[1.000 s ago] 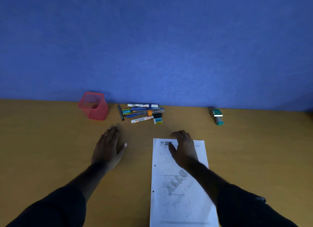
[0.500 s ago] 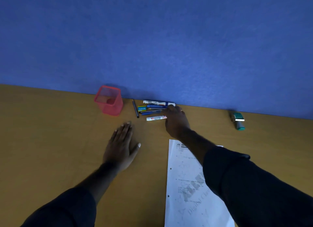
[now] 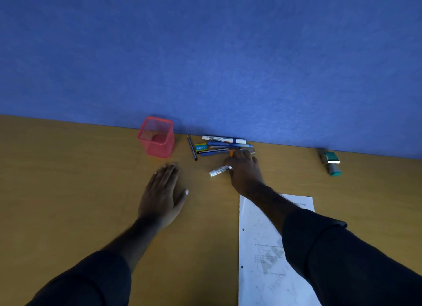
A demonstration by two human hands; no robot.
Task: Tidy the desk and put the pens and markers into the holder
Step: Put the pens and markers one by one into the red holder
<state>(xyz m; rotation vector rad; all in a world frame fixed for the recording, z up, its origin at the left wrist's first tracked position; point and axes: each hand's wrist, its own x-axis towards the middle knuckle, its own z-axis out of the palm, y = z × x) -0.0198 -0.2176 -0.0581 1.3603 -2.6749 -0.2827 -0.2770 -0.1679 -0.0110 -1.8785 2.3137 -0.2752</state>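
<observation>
Your worktop (image 3: 68, 191) backs onto one blue wall (image 3: 205, 54), with one printed sheet (image 3: 262, 260) under your right forearm, one red mesh holder (image 3: 156, 136) at the wall and one green stamp (image 3: 331, 162) well apart at right. Your left hand (image 3: 163, 195) lies flat, released. Your right hand (image 3: 243, 168) covers the pen pile (image 3: 222, 144) beside the holder, grasping a white marker (image 3: 219, 170); one eraser (image 3: 201, 147) sits in the pile.

Matt wood-look desk (image 3: 68, 191), red wire-mesh holder (image 3: 156, 137), thin printed paper sheet (image 3: 262, 271), felt-like blue wall (image 3: 205, 54).
</observation>
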